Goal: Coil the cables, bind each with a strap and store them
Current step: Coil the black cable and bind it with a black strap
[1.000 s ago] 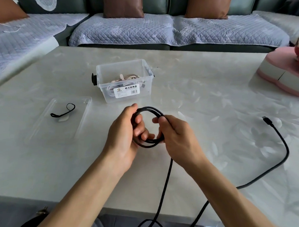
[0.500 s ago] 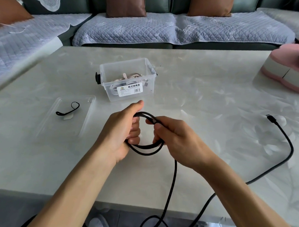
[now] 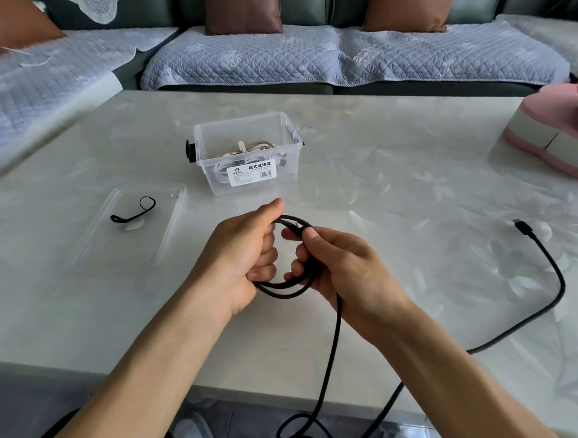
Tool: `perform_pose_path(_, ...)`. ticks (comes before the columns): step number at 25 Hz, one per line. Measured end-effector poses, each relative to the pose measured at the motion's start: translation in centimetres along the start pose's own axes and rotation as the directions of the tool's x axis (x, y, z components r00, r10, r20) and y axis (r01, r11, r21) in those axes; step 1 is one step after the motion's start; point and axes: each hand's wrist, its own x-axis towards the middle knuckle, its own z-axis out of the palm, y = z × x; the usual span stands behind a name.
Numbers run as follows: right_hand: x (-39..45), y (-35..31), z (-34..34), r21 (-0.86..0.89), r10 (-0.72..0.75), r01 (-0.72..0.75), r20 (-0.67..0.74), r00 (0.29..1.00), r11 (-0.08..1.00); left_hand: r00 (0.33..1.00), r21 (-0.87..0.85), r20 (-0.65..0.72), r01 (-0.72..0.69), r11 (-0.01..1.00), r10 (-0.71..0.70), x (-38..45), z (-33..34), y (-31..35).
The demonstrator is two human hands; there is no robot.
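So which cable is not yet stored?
The black cable: both hands grip its partly wound coil, and its free end lies loose on the table. The pale cables already sit inside the clear box.

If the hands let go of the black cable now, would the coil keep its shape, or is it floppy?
Probably floppy: past the coil, the cable hangs limp over the table edge and loops below. The coil would likely spring open, since only the left hand and right hand hold it and the strap lies unused. It looks light.
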Motion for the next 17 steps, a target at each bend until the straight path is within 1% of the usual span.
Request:
perform_pose_path(2, 0.0, 0.0, 0.3, 0.007, 0.063, -0.063, 0.003, 0.998, 0.998, 0.999, -0.071, -0.036, 0.012, 0.997, -0.014, 0.2, 0.0, -0.2)
perform_pose_path(5, 0.0, -0.3, 0.1, 0.156, 0.169, -0.172, 0.036, 0.985, 0.973, 0.997, -0.143, -0.076, -0.011, 0.990, 0.000, 0.7, -0.5, 0.0)
perform_pose_path(6, 0.0, -0.5, 0.0, 0.173, 0.186, -0.190, 0.039, 0.982, 0.966, 0.996, -0.167, -0.090, -0.022, 0.986, 0.007, 0.8, -0.6, 0.0)
perform_pose_path(11, -0.1, -0.3, -0.7, -0.026, 0.121, -0.121, 0.019, 0.992, 0.992, 0.989, -0.230, -0.145, -0.067, 0.971, 0.034, 1.1, -0.8, -0.3)
perform_pose_path(14, -0.2, -0.4, -1.0, -0.154, 0.121, -0.125, -0.031, 0.992, 0.980, 0.989, -0.251, -0.143, -0.064, 0.966, 0.028, 1.2, -0.8, -0.3)
perform_pose_path(15, -0.1, -0.4, -1.0, -0.166, 0.117, -0.126, -0.064, 0.991, 0.978, 0.990, -0.254, -0.141, -0.060, 0.965, 0.024, 1.3, -0.8, -0.3)
perform_pose_path(17, 0.0, -0.3, -1.0, -0.117, 0.077, -0.095, -0.149, 0.986, 0.989, 0.991, -0.263, -0.135, -0.054, 0.963, 0.019, 1.2, -0.8, -0.3)
